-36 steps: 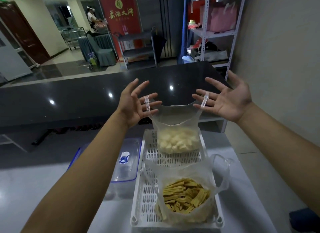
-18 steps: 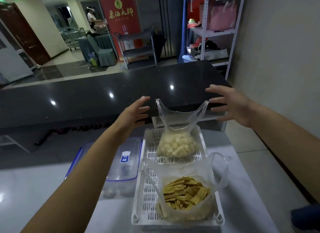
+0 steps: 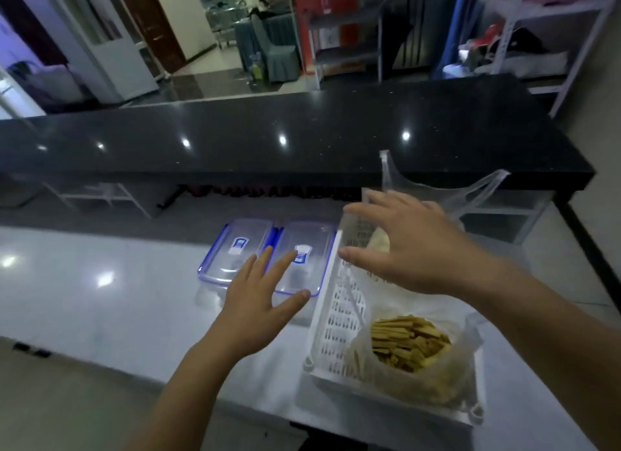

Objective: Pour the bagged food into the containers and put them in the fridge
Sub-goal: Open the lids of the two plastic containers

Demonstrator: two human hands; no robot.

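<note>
White bench (image 3: 111,292) in foreground. Black glossy counter (image 3: 268,141) behind reflects ceiling lights. Beyond: dark tiled floor (image 3: 215,82), brown door (image 3: 151,24), grey shelving cart (image 3: 346,47), white metal rack (image 3: 551,30) at right.

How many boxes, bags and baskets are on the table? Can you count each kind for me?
Clear boxes with blue-trimmed lids: 2, the left box and the right box
Plastic bags of food: 2, the bag of yellow sticks and the bag of pale chunks
White basket: 1
Total: 5
</note>
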